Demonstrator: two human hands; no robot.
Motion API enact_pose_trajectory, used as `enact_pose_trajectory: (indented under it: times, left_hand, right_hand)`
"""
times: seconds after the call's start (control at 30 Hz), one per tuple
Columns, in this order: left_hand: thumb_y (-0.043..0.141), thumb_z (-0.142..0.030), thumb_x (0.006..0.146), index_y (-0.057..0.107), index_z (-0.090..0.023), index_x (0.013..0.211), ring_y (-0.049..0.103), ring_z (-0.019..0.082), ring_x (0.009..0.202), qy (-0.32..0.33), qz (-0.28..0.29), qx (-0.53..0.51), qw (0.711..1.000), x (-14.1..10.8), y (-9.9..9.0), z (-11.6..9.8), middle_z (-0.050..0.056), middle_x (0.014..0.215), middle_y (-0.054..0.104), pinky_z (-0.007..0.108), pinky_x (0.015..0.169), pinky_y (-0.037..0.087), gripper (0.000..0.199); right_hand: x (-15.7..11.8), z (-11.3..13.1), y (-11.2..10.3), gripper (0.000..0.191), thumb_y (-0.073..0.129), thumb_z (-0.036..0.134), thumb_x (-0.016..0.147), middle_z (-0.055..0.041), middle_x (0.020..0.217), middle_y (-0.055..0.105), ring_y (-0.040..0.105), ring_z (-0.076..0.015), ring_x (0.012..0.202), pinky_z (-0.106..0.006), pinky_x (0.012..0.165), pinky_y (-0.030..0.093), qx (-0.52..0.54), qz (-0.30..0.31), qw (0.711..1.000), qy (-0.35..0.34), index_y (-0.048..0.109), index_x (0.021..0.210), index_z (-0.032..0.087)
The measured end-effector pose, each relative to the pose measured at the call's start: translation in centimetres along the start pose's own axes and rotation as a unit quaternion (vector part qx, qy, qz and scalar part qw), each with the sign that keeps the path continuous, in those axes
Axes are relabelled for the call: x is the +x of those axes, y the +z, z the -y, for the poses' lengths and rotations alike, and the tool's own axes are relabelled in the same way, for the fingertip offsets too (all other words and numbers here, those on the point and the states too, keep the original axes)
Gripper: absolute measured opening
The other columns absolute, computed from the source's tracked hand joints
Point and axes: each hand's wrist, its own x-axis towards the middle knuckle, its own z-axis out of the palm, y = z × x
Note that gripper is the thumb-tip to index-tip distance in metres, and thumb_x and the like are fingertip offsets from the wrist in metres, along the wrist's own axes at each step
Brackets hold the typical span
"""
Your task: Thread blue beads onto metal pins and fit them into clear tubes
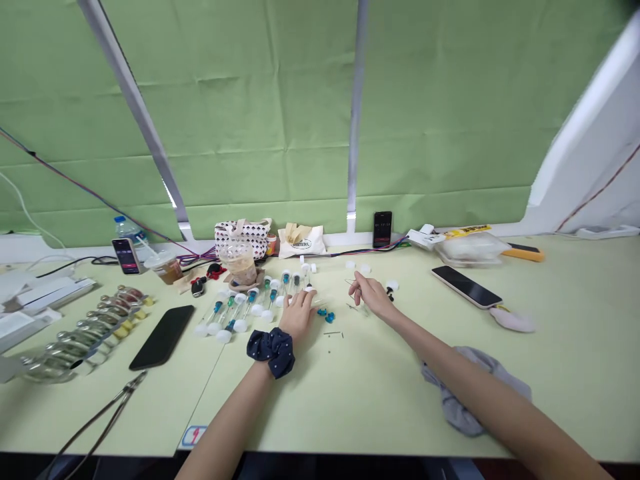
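My left hand (299, 313), a dark blue dotted scrunchie (272, 351) at its wrist, rests with fingers stretched forward at the right edge of a group of clear tubes (245, 308). These tubes have white caps and blue or green inserts. My right hand (371, 295) is closed in a pinch; a thin wire-like piece (349, 282) sticks out at its fingertips. Between the hands lie several small blue pieces (327, 316). Thin metal pins (333, 333) are nearer to me. Small black pieces (390, 293) and a white cap (393, 285) lie beside my right hand.
At left are a black phone (163, 337), pliers (113, 407) and a row of clear rounded pieces (90, 333). A drink cup (239, 263) stands behind the tubes. At right are another phone (466, 287), a grey cloth (463, 413) under my forearm and a plastic container (473, 248).
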Motion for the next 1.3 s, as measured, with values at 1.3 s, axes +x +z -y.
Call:
enact_pose_trajectory:
  times: [1.3]
  left_hand:
    - [0.029,-0.044,0.092,0.04,-0.018,0.131,0.048,0.026,0.1,0.021,-0.008,-0.003,1.0,-3.9,0.5,-0.9,0.013,0.104,0.056,0.041,0.09,0.025,0.049]
  right_hand:
    - [-3.0,-1.1,1.2,0.042,0.03,0.046,0.091,-0.003,0.078,0.066,0.057,-0.0134,0.065,-0.022,0.064,0.036,-0.155,-0.015,0.976,-0.151,0.062,0.095,0.018]
